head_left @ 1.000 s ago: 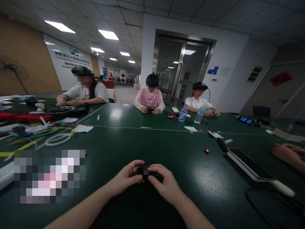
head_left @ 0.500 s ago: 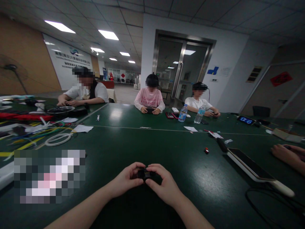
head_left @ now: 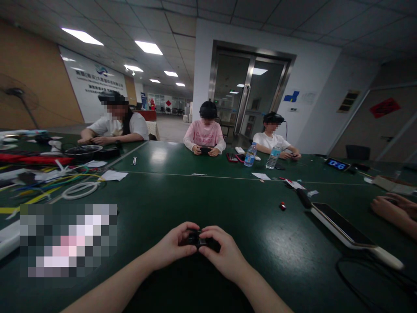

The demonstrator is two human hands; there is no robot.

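Note:
Just above the near part of the dark green table (head_left: pixel 234 208), my left hand (head_left: pixel 174 243) and my right hand (head_left: pixel 224 248) meet around a small black object (head_left: pixel 194 238). Fingertips and thumbs of both hands press on it from either side, with the thumbs nearly touching at the front. The fingers cover much of the object, and its exact kind cannot be made out. A greyish glint shows near its middle.
Cables (head_left: pixel 80 190) and paper (head_left: pixel 114 175) lie to the left. On the right are a white-edged, dark-screened device (head_left: pixel 342 224), a small red object (head_left: pixel 282 206), two bottles (head_left: pixel 250 154) and a clock (head_left: pixel 337 164). A co-worker's hands (head_left: pixel 392 208) rest at the right edge; several people sit around.
The black object has turned slightly between my fingers. Both hands stay in nearly the same place.

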